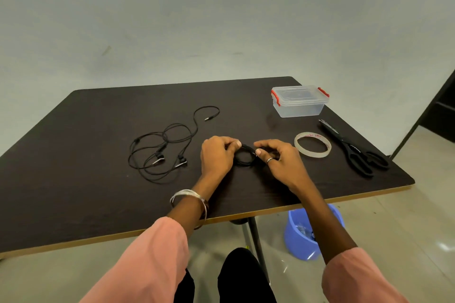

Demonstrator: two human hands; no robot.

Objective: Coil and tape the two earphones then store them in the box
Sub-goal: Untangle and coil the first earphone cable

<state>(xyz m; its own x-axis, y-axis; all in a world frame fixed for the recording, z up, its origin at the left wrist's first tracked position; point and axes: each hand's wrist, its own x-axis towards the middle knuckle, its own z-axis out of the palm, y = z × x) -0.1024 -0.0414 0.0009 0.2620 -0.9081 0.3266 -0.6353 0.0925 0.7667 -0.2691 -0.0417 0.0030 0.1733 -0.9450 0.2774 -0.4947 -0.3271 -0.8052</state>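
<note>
On the table (98,192), loose earphones (162,145) lie left of the tape roll (312,144); scissors (354,150) right, box (299,101) behind it.

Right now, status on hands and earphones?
Left hand and right hand both pinch the coiled black earphone. Second black earphone loose, uncoiled. Clear tape roll untouched. Nothing blocking.

The coil (245,156) shows only as an arc between the left hand (216,155) and right hand (278,160); its sides lie under the fingers, and any tape on it cannot be made out. The table (73,179) runs off the left edge. The red print on the tape roll (312,146) is unreadable. What lies inside the bin (302,231) is blurred.
</note>
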